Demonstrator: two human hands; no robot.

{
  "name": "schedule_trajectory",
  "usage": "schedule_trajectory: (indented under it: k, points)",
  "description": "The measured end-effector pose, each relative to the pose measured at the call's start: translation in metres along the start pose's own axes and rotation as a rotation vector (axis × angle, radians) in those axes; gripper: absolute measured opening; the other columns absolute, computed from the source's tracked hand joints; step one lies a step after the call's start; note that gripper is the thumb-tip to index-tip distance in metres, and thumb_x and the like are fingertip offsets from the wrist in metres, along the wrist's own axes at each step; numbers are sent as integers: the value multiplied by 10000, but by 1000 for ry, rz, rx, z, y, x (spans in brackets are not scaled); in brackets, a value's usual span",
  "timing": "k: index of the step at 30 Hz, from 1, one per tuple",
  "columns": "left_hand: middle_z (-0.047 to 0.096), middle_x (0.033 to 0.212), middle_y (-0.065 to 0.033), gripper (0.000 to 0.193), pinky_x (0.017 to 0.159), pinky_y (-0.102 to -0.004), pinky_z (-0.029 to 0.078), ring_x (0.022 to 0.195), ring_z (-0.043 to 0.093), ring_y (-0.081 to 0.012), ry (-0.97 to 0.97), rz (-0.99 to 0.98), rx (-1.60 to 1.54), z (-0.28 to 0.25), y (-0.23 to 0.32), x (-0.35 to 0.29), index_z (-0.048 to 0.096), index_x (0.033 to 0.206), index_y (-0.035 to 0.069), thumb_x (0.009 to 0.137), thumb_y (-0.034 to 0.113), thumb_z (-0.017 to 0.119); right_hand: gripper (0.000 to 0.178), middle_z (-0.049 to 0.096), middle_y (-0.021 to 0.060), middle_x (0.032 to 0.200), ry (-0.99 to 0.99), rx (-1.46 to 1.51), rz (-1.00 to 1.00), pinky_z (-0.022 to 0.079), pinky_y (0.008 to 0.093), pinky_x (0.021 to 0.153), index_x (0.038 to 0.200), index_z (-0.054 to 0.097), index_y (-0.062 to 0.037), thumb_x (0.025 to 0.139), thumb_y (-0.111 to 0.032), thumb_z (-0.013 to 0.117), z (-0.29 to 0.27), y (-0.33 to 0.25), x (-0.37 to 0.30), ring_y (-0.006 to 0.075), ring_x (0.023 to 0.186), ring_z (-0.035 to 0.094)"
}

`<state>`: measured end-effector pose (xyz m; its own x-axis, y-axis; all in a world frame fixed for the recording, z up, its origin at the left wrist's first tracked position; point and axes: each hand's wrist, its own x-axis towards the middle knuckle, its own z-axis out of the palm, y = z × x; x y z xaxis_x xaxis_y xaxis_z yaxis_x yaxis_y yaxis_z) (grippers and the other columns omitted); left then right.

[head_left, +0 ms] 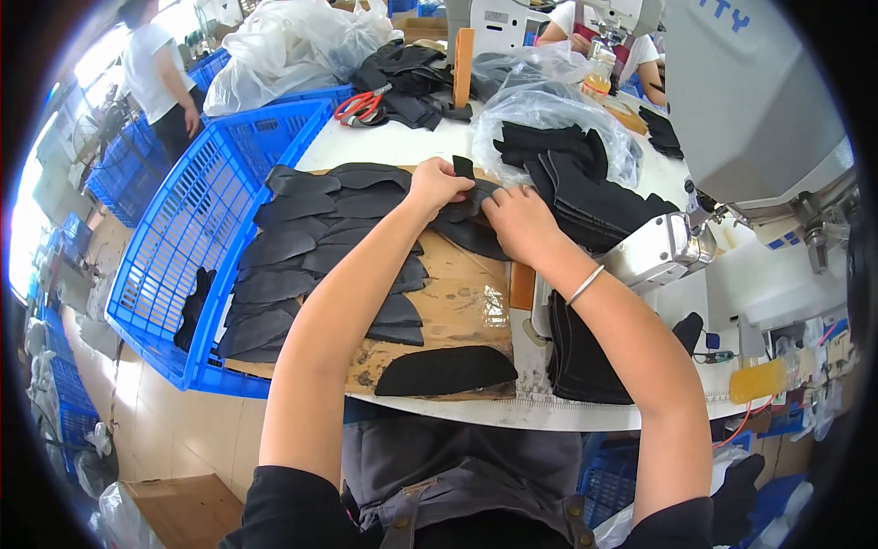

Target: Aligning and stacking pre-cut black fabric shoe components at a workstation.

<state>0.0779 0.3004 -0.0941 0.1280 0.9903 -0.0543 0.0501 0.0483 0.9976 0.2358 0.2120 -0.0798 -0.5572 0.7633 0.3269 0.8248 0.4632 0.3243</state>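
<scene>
Head view looks down on a tabletop (402, 146) where both hands meet over a spread of black cut pieces (302, 256). Left hand (437, 186) pinches a small black strip (464, 167) that stands up between its fingertips. Right hand (519, 222), a thin bangle (585, 285) on its wrist, has its fingers curled down onto a dark piece (471, 229) just beside the left hand; the two hands nearly touch. The pieces lie overlapped in rows on a brown board (457, 302), with one single curved piece (445, 370) lying apart near the front edge. A stack of black pieces (576, 357) sits under the right forearm. A blue crate (192, 238) stands to the left, a clear bag of black parts (558, 137) lies behind the hands, and red scissors (359, 106) lie farther back. A grey sewing machine (750, 101) rises at right.
</scene>
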Motion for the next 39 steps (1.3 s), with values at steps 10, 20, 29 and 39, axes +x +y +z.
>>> schedule_trajectory:
  k: [10,20,29,39]
  points:
    - [651,915,-103,434,707,-272,526,857,643,-155,448,388,-76,-99,63,-39,543,1094,-25,729,68,759,92,632,86,987,-120,17,-50,503,359,723,824,679,-70,779,-95,604,-4,-3,11,232,934,622]
    - [661,1031,-92,273,846,-327,521,917,647,-168,-218,296,-147,-90,134,-147,599,1100,-16,861,108,643,495,662,165,908,539,680,-136,525,330,759,1207,481,-16,738,-23,637,-69,-14,25,238,840,660]
    - [598,1128,-85,534,902,-310,469,1014,589,-175,-357,450,56,-40,96,-144,470,1254,6,847,262,702,248,668,32,930,-108,1711,196,492,227,748,1058,640,26,821,-37,675,-97,-9,-23,66,823,597]
    - [421,1392,-232,722,1044,-400,376,1258,456,-346,-626,673,821,-22,20,-160,388,1368,-25,816,338,680,248,667,36,988,13,1719,384,476,256,832,1102,617,12,885,-104,646,-101,-1,-77,79,892,595]
